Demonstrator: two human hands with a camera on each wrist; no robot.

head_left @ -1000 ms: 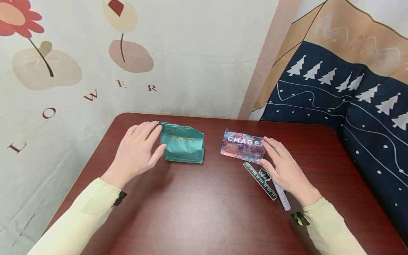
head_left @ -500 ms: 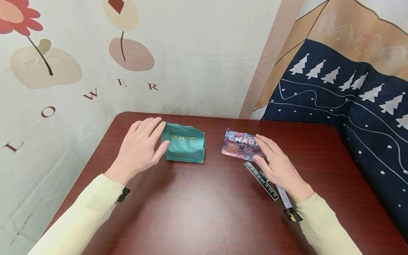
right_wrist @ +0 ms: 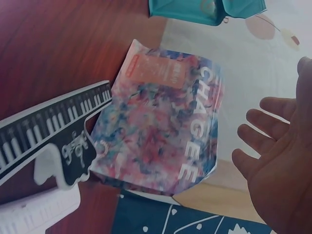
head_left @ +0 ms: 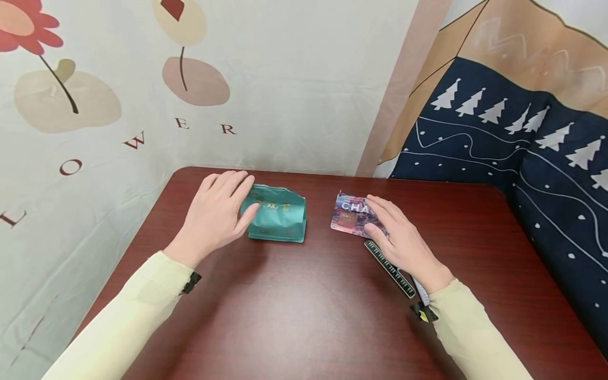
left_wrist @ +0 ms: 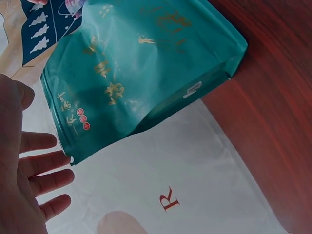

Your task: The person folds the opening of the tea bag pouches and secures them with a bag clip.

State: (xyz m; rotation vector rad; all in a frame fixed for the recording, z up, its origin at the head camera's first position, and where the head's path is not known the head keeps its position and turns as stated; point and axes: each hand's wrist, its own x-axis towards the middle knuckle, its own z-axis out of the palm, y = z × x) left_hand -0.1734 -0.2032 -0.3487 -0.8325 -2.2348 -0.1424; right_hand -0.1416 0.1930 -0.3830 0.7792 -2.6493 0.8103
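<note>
A teal pouch with gold characters (head_left: 280,217) stands upright on the table, left of centre. My left hand (head_left: 214,217) is at its left edge, fingers extended and thumb overlapping its front in the head view. In the left wrist view, the fingertips of the left hand (left_wrist: 34,168) lie close to the top corner of the pouch (left_wrist: 141,63). A colourful pouch lettered CHAGEE (right_wrist: 151,122) stands to the right. Over its right part in the head view is my right hand (head_left: 401,240), fingers stretched out, holding nothing.
A black clip with a piano-key pattern (head_left: 390,269) lies in front of the colourful pouch. Beside it, a pale clip (right_wrist: 44,212) is partly hidden under the right wrist in the head view. A printed cloth (head_left: 285,95) hangs behind the dark red table (head_left: 294,322).
Both hands have moved inward: the left one rightward and slightly up over the teal pouch, the right one leftward over the colourful pouch. The pouches and clips stay in place.
</note>
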